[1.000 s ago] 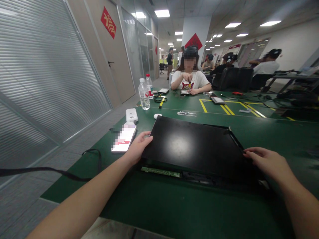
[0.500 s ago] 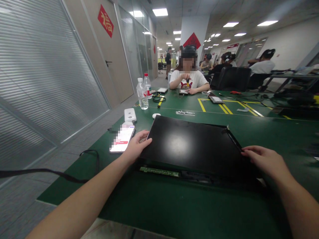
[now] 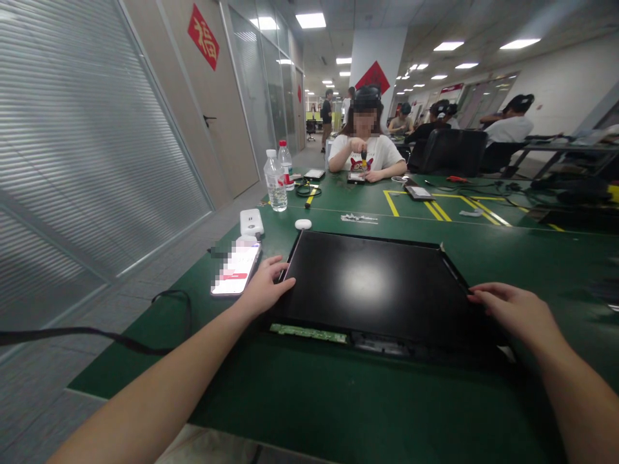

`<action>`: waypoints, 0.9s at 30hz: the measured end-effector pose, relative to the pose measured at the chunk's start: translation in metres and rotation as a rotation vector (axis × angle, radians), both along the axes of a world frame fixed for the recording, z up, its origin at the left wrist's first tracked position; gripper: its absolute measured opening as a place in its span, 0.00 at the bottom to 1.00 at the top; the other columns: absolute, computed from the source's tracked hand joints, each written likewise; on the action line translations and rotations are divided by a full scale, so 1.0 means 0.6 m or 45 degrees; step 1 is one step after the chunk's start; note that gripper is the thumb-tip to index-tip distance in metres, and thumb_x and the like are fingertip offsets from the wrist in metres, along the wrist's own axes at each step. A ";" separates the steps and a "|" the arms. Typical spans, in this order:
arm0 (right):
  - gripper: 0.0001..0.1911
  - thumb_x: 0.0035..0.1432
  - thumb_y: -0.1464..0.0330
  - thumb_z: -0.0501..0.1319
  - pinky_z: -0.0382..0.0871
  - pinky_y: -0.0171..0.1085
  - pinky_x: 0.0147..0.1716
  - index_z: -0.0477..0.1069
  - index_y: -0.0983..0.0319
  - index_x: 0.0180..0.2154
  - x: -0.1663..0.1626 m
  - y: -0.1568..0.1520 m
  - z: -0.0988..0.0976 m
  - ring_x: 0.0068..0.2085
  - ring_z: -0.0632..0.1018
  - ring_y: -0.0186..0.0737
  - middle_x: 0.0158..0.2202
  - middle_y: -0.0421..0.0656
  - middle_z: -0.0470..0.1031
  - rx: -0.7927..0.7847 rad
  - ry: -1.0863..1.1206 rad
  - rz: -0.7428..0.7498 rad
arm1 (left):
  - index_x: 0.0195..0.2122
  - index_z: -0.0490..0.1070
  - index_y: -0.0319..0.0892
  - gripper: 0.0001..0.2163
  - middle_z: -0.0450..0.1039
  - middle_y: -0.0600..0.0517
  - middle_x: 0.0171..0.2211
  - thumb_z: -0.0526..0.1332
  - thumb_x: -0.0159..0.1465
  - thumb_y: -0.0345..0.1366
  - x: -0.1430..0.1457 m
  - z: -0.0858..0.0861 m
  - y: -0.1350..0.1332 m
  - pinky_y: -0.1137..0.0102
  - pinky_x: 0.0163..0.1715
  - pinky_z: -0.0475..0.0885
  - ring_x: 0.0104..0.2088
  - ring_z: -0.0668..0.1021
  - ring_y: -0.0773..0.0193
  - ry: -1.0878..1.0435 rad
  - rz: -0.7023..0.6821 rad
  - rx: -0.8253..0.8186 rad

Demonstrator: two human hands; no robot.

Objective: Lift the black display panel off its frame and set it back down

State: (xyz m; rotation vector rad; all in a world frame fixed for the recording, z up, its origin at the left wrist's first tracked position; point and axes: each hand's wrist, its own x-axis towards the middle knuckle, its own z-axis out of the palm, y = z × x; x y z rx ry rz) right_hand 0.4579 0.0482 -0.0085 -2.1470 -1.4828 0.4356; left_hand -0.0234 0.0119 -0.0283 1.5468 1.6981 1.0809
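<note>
A black flat display panel (image 3: 358, 283) lies in a shallow black frame (image 3: 454, 267) on the table in front of me. Along its near edge a strip of green circuit board (image 3: 309, 333) is exposed. At the left edge is my left hand (image 3: 268, 283), thumb resting on the panel's border and fingers stretched apart beside the frame. My right hand (image 3: 512, 309) pinches the frame's right side between thumb and fingers. The undersides of both panel and frame are hidden.
Left of the panel lie a lit phone (image 3: 236, 267), a white power bank (image 3: 251, 223) and a small white case (image 3: 303, 224). Two bottles (image 3: 275, 183) stand behind them. Across the green table (image 3: 338, 406), a person holds a tool over a small device (image 3: 356, 177).
The panel's left side has come down into the frame, uncovering the frame's far and left edges. My left hand's fingers have loosened and spread. My right hand stays in place.
</note>
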 end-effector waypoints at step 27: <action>0.18 0.38 0.56 0.58 0.68 0.46 0.37 0.79 0.56 0.29 -0.018 -0.008 0.017 0.30 0.79 0.49 0.31 0.43 0.83 -0.005 0.136 -0.065 | 0.46 0.77 0.39 0.18 0.62 0.37 0.63 0.63 0.59 0.42 0.006 0.012 -0.005 0.52 0.64 0.61 0.64 0.66 0.41 0.446 -0.098 -0.011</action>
